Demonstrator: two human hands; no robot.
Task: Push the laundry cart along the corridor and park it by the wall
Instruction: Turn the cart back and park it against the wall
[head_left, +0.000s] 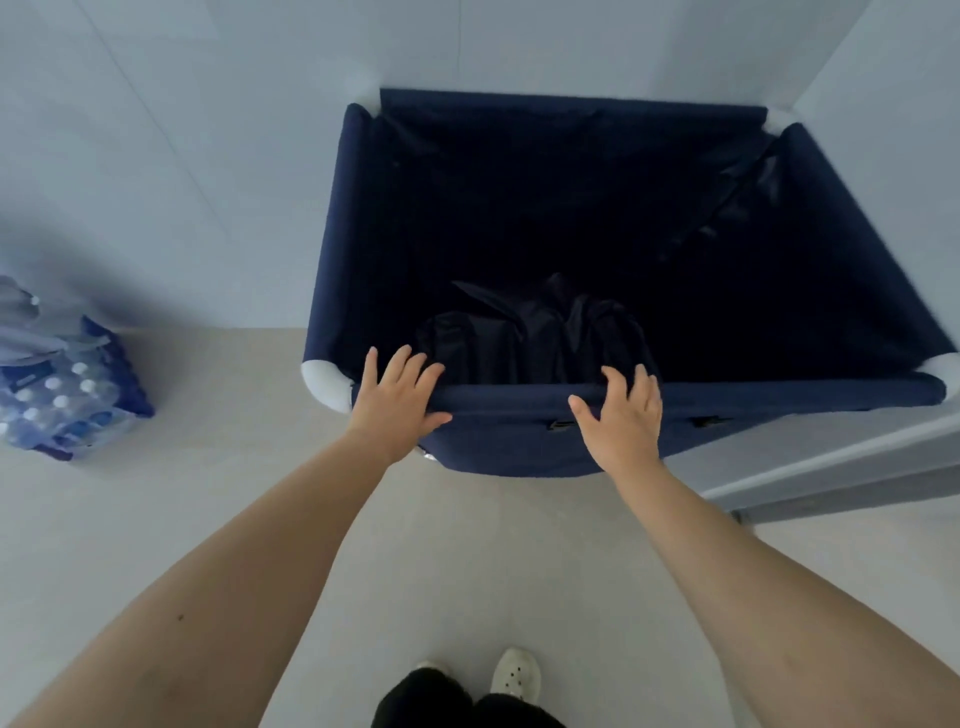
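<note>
The cart (597, 249) sits with its far edge right up against the wall (208, 130), tucked into the corner where a second wall (883, 62) comes in on the right. Dark blue fabric, white corner caps, and a crumpled dark bag (530, 332) slumped at the bottom.

Both hands are on the near rail (509, 395). The left hand (397, 397) lies over it with fingers spread, thumb low on the front face. The right hand (621, 410) does the same, fingers splayed over the top, thumb out to the side. Neither is wrapped tight; this looks like open palms resting or pressing, not a firm hold.

By my read, the parking is all but done: only a last nudge or a let-go is left.

What could go wrong? With palms merely laid on, a sideways shove could let the rail slip out from under them. Push harder and the soft frame may buckle against the wall. If the cart rolls freely, which I cannot see, it could drift back toward the shoes (514, 675). A swing left would bring it toward the bottle pack (67, 400) on the floor (467, 571), though that stands well apart.
</note>
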